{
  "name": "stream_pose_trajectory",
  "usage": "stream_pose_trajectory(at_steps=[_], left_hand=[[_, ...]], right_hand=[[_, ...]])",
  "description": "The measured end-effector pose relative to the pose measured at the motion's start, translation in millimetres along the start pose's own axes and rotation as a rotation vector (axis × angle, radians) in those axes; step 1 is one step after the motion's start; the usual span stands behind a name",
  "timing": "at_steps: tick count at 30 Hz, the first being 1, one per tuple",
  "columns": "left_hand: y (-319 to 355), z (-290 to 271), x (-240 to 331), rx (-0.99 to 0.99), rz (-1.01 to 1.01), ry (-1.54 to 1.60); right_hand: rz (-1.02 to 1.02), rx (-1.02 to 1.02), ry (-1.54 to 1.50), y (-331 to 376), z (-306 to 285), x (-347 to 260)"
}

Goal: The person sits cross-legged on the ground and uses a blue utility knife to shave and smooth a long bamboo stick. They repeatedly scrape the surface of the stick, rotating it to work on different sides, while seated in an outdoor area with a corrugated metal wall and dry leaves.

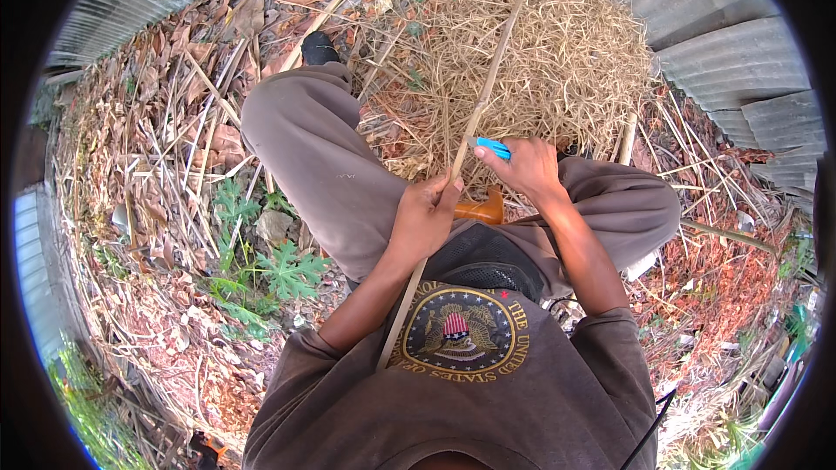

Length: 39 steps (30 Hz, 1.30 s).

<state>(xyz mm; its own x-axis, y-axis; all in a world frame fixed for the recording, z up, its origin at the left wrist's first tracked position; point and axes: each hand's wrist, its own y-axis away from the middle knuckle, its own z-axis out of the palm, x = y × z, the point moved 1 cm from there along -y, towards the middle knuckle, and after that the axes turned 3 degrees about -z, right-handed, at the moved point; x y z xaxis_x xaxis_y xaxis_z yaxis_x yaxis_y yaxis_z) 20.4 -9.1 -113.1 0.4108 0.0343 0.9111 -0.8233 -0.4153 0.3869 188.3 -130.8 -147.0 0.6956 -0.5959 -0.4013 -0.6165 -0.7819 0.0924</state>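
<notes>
A long, thin tan strip (pixel 484 91), which looks like split bamboo or cane, runs from the dry straw down past my lap and along my shirt. My left hand (pixel 425 213) is closed round it at about its middle. Just above and to the right, my right hand (pixel 527 165) grips a blue-handled utility knife (pixel 494 148). The knife's tip end meets the strip's right side a little beyond my left fingers. Below the two hands, an orange-brown object (pixel 482 208) lies between my legs, partly hidden, its kind unclear.
A heap of dry straw (pixel 566 61) lies ahead. Corrugated metal sheets (pixel 723 26) stand along the far and right sides. Dry leaves and sticks (pixel 192 96) cover the ground at left, beside a green leafy plant (pixel 292 271). My bent legs (pixel 313 139) frame the work.
</notes>
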Motion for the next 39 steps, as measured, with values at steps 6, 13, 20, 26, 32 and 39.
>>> stream_pose_trajectory(at_steps=[6,13,20,26,32,39], left_hand=[[-1,4,-5,0.034,0.053,0.03],[1,7,-9,0.057,0.101,-0.047],[2,7,-10,0.055,0.1,0.036],[2,1,-13,-0.006,0.037,0.012],[2,1,-7,0.019,0.058,-0.022],[5,3,8,0.054,0.067,-0.069]], right_hand=[[0.016,-0.022,0.006,-1,-1,-2],[0.214,-0.083,0.081,-24,2,22],[0.181,-0.104,0.028,-30,-4,22],[-0.018,-0.015,0.061,-6,0,3],[0.007,-0.074,0.005,-4,-1,1],[0.03,-0.075,-0.053,-8,7,9]])
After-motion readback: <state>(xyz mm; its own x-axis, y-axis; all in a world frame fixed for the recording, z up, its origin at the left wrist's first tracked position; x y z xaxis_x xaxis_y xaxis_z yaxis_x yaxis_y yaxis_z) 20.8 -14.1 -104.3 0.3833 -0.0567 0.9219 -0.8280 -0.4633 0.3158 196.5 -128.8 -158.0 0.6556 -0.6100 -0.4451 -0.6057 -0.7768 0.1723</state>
